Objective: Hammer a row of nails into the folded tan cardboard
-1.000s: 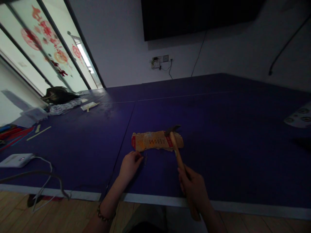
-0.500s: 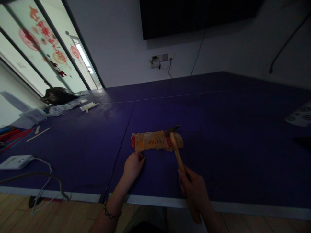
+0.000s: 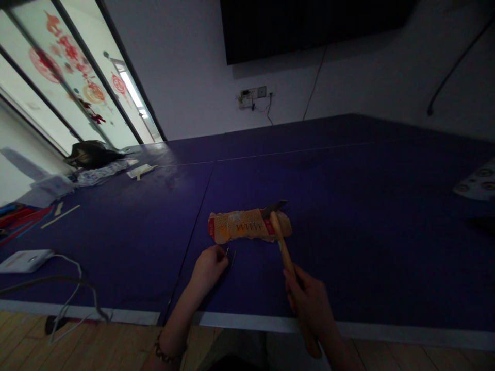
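Observation:
My right hand (image 3: 307, 299) is wrapped round the wooden handle of a hammer (image 3: 286, 252), whose dark metal head rests on the right part of a flattened piece of brown cardboard (image 3: 232, 226). A zigzag row of dark marks shows on the cardboard, with red printing at both ends. Below its left part, my left hand (image 3: 211, 265) pinches a small thin metal piece, probably a nail (image 3: 227, 251). Another thin metal piece (image 3: 233, 258) lies on the purple tabletop just right of my fingertips.
A white device (image 3: 26, 260) with cables is at the left front edge. Red and blue tools (image 3: 19, 219), thin strips, plastic wrapping (image 3: 102, 172) and a black bag (image 3: 93, 153) lie farther back on the left. A pale object with round parts (image 3: 477, 183) stands at the right.
My left hand has moved slightly down and left, away from the cardboard. The thin metal pieces show more clearly by its fingertips. My right hand and the hammer have hardly moved.

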`<state>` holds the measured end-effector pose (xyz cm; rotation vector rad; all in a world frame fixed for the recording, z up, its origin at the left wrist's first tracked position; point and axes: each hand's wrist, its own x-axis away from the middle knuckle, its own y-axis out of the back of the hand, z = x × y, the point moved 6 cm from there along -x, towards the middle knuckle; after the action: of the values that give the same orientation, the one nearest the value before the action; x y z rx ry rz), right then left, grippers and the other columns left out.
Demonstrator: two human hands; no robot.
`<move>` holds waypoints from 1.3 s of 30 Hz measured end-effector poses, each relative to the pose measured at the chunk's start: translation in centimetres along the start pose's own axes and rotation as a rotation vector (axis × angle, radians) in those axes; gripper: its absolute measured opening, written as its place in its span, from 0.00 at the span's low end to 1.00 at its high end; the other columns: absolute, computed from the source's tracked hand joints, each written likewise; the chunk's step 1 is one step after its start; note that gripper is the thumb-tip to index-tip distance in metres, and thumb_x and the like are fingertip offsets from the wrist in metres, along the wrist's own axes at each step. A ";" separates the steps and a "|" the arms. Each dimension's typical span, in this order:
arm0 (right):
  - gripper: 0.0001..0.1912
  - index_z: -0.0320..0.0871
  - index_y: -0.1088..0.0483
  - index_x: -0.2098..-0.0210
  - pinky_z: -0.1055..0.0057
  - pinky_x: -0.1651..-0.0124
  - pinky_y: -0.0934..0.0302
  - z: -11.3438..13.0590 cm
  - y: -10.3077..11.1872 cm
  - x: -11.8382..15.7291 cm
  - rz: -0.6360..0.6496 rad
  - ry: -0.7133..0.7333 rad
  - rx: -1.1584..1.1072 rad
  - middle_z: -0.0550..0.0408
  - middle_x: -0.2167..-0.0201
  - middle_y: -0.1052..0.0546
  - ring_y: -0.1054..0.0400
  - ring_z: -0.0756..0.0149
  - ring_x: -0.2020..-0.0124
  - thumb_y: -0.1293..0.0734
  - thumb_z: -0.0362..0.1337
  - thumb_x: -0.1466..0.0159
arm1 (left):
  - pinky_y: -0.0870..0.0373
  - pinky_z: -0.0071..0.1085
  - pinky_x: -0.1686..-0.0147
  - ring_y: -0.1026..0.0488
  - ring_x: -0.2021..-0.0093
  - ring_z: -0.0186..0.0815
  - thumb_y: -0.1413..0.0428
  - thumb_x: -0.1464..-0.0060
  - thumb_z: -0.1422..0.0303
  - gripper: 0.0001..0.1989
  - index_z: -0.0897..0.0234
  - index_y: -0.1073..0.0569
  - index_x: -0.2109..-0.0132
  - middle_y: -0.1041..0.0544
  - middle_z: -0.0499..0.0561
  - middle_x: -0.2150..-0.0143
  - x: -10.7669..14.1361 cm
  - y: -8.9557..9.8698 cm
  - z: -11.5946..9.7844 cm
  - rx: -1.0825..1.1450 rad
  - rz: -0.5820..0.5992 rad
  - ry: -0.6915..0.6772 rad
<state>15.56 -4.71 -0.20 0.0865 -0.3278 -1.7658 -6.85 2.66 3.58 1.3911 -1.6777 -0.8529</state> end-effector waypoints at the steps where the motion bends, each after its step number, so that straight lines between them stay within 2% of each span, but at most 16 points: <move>1: 0.15 0.44 0.37 0.73 0.77 0.88 0.47 0.0 0.0 0.0 0.001 0.004 -0.005 0.68 0.92 0.40 0.43 0.73 0.92 0.41 0.49 0.43 | 0.34 0.26 0.69 0.27 0.70 0.33 0.52 0.48 0.74 0.04 0.66 0.34 0.68 0.25 0.53 0.69 0.3 0.1 -0.2 0.121 -0.004 -0.043; 5: 0.15 0.43 0.36 0.71 0.77 0.88 0.47 -0.2 0.0 -0.1 0.010 0.003 -0.025 0.68 0.91 0.39 0.42 0.73 0.92 0.41 0.49 0.42 | 0.36 0.24 0.75 0.33 0.79 0.27 0.53 0.46 0.68 0.04 0.65 0.38 0.66 0.26 0.49 0.72 2.3 1.0 -1.5 0.744 -0.002 -0.247; 7: 0.15 0.43 0.36 0.73 0.77 0.88 0.46 -0.1 0.0 -0.1 0.009 0.002 -0.012 0.67 0.91 0.39 0.42 0.73 0.91 0.41 0.49 0.42 | 0.36 0.23 0.76 0.33 0.80 0.26 0.50 0.47 0.68 0.05 0.65 0.38 0.66 0.26 0.47 0.73 3.1 1.5 -2.2 0.892 0.012 -0.286; 10: 0.15 0.43 0.36 0.73 0.77 0.88 0.46 0.0 0.1 0.0 0.012 0.004 -0.007 0.67 0.90 0.38 0.41 0.73 0.91 0.41 0.49 0.43 | 0.34 0.23 0.75 0.30 0.78 0.27 0.47 0.49 0.70 0.07 0.66 0.35 0.62 0.25 0.48 0.71 3.9 2.2 -2.9 0.991 0.007 -0.299; 14: 0.17 0.41 0.33 0.69 0.76 0.88 0.46 -0.1 0.2 -0.1 0.015 -0.009 -0.002 0.67 0.90 0.38 0.41 0.72 0.91 0.41 0.50 0.43 | 0.31 0.25 0.72 0.27 0.75 0.30 0.46 0.50 0.70 0.05 0.67 0.28 0.65 0.23 0.50 0.72 4.2 2.8 -3.2 0.922 -0.035 -0.316; 19: 0.22 0.39 0.31 0.63 0.76 0.88 0.46 -0.2 0.3 0.0 0.016 -0.048 0.011 0.68 0.91 0.39 0.41 0.72 0.91 0.41 0.51 0.44 | 0.30 0.25 0.71 0.27 0.76 0.31 0.44 0.51 0.68 0.07 0.67 0.23 0.68 0.23 0.50 0.77 4.1 3.1 -2.2 0.785 -0.119 -0.281; 24: 0.24 0.37 0.30 0.63 0.75 0.87 0.46 0.1 0.5 0.1 0.026 -0.068 0.060 0.67 0.92 0.39 0.41 0.71 0.91 0.41 0.52 0.46 | 0.30 0.28 0.68 0.26 0.72 0.34 0.42 0.55 0.66 0.06 0.65 0.23 0.73 0.21 0.51 0.72 3.2 4.1 -0.8 0.687 -0.267 -0.244; 27: 0.27 0.36 0.29 0.61 0.74 0.86 0.45 0.0 0.6 0.1 0.032 -0.079 0.100 0.66 0.92 0.37 0.40 0.70 0.90 0.41 0.52 0.46 | 0.31 0.28 0.66 0.26 0.69 0.35 0.41 0.57 0.65 0.07 0.65 0.24 0.75 0.22 0.51 0.72 1.2 4.3 -0.1 0.648 -0.308 -0.212; 30: 0.28 0.36 0.28 0.60 0.74 0.86 0.45 -0.5 0.6 0.0 0.032 -0.105 0.097 0.65 0.92 0.36 0.39 0.69 0.90 0.42 0.53 0.47 | 0.34 0.26 0.72 0.30 0.75 0.32 0.41 0.57 0.65 0.08 0.67 0.25 0.76 0.24 0.49 0.77 -2.1 3.3 0.5 0.582 -0.230 -0.125; 34: 0.31 0.35 0.28 0.58 0.75 0.87 0.45 -1.3 0.6 0.2 0.019 -0.155 0.074 0.64 0.92 0.36 0.39 0.69 0.90 0.40 0.55 0.48 | 0.39 0.24 0.77 0.34 0.79 0.29 0.40 0.59 0.67 0.08 0.69 0.26 0.79 0.29 0.47 0.82 -6.1 1.8 0.3 0.541 -0.179 -0.128; 39: 0.30 0.35 0.28 0.54 0.75 0.86 0.43 -1.3 0.7 0.5 0.028 -0.124 0.089 0.65 0.92 0.37 0.39 0.68 0.90 0.40 0.53 0.46 | 0.43 0.22 0.79 0.37 0.80 0.27 0.39 0.60 0.71 0.04 0.67 0.25 0.78 0.31 0.44 0.83 -8.2 0.4 -0.5 0.481 -0.123 -0.155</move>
<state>16.47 -5.56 -1.23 0.0360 -0.4952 -1.7323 -5.74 10.81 2.94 1.8021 -2.0233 -0.6600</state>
